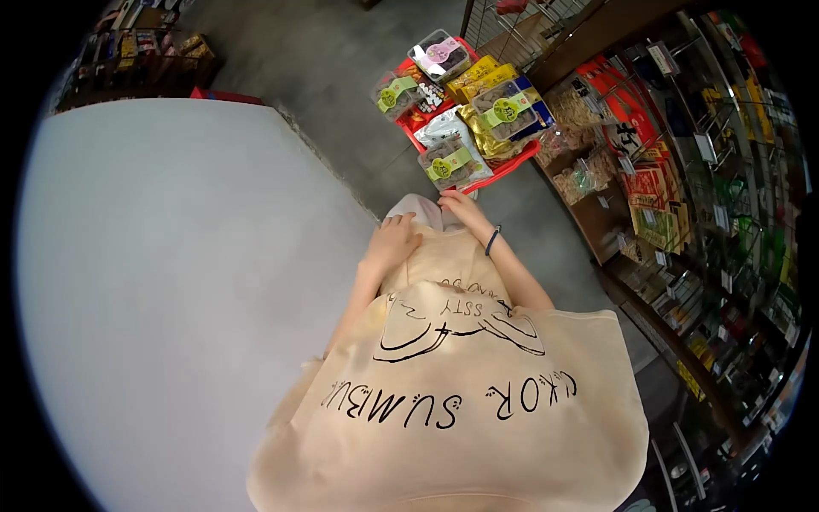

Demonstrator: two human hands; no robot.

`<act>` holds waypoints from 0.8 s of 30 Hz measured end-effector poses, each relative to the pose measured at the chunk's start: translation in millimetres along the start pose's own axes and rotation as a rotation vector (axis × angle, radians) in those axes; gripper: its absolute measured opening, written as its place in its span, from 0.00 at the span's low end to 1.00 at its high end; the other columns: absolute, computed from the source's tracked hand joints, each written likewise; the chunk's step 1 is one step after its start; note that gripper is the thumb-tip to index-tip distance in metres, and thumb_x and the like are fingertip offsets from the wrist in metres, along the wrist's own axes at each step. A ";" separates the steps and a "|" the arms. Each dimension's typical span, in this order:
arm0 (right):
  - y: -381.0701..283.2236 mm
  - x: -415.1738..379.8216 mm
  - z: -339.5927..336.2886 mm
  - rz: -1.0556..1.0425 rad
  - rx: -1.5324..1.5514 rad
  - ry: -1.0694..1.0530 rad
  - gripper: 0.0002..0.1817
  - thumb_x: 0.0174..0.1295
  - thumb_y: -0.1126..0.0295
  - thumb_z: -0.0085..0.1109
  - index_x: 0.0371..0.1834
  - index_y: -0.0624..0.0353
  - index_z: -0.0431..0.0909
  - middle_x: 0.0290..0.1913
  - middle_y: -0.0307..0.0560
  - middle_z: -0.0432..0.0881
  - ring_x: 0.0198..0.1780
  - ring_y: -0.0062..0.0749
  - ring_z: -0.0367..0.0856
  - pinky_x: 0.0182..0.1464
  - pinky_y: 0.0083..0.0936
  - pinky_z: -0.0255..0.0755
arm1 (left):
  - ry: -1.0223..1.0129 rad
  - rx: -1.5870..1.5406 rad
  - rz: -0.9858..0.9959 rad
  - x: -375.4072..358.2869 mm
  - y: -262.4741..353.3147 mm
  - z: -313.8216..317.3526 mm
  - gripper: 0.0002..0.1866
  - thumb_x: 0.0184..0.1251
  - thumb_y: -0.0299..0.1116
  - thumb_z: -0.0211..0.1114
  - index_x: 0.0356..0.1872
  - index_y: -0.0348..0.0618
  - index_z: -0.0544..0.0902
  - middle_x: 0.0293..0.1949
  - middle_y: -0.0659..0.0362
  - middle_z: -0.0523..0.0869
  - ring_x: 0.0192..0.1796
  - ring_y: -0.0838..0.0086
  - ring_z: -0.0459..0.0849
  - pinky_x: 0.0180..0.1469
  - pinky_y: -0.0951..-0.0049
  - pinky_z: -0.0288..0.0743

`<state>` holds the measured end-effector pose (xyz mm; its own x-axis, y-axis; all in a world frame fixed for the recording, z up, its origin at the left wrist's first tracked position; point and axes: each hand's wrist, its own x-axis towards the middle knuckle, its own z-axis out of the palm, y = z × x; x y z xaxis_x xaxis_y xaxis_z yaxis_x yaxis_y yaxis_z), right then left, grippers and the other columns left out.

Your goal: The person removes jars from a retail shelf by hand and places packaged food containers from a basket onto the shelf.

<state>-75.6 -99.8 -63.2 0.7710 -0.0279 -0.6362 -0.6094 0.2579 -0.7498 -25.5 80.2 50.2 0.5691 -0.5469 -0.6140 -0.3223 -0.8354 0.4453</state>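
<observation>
My left hand (393,241) lies flat on the front of the cream apron (444,256), its fingers spread a little and holding nothing. At the apron's far edge, my right hand (461,206) has its fingertips by a pale cloth (415,207); whether they grip anything is too small to tell. A dark band (492,241) circles the right wrist. Just beyond my hands stands a red basket (503,171), filled with clear plastic boxes with green labels (449,162), a box with a pink label (438,55), and gold, yellow and silver packets.
A large white surface (188,282) fills the left side. Shelves with hanging packets (653,188) run along the right, with a wire rack (512,30) behind the basket. Grey floor (341,94) shows between them. More goods (136,47) stand at the far left.
</observation>
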 end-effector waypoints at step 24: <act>-40.7 218.3 92.4 0.034 0.791 0.551 0.46 0.55 0.67 0.54 0.73 0.48 0.35 0.69 0.40 0.54 0.65 0.30 0.55 0.66 0.33 0.46 | 0.123 -0.467 0.144 314.0 -140.9 -141.5 0.33 0.55 0.32 0.62 0.62 0.33 0.61 0.59 0.43 0.70 0.63 0.60 0.68 0.62 0.68 0.63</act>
<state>134.6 -27.1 -154.8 0.4373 -0.4059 -0.8025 -0.1735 0.8375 -0.5182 305.6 34.1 -113.1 0.6378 -0.6209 -0.4558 -0.0474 -0.6223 0.7813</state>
